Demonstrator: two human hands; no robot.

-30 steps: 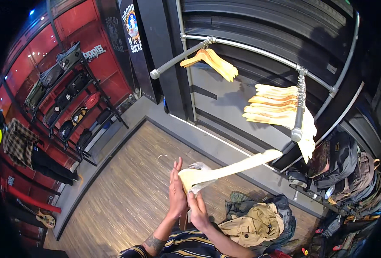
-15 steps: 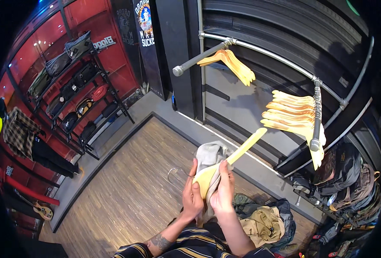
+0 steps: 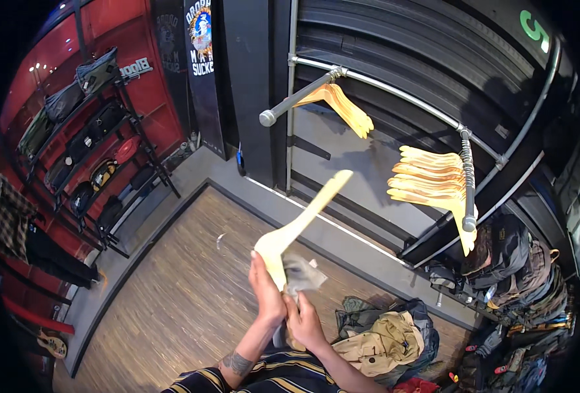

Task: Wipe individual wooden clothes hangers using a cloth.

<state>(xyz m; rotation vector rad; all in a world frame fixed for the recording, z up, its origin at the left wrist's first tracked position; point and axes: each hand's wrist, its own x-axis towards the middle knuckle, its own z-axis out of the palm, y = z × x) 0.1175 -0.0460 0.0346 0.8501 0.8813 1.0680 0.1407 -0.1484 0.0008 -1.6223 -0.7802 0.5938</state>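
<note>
A pale wooden clothes hanger slants up and away in front of me, its upper arm bare. My left hand is closed around its lower part, with the thumb side against the wood. The hanger's hook shows only as a thin blurred curve to the left. A grey cloth lies bunched against the hanger's lower arm, its loose end flaring to the right. My right hand pinches this cloth close to my left wrist. The hanger's lowest end is hidden by the hands.
Wooden hangers hang on a left rail, and several more on a right rail. Folded clothes are heaped on the wooden floor. Backpacks hang at the right; a shelf of bags stands at the left.
The hanger has moved left and stands more upright. The cloth has slid from its middle toward the lower arm, baring more wood. My right hand has moved down and left.
</note>
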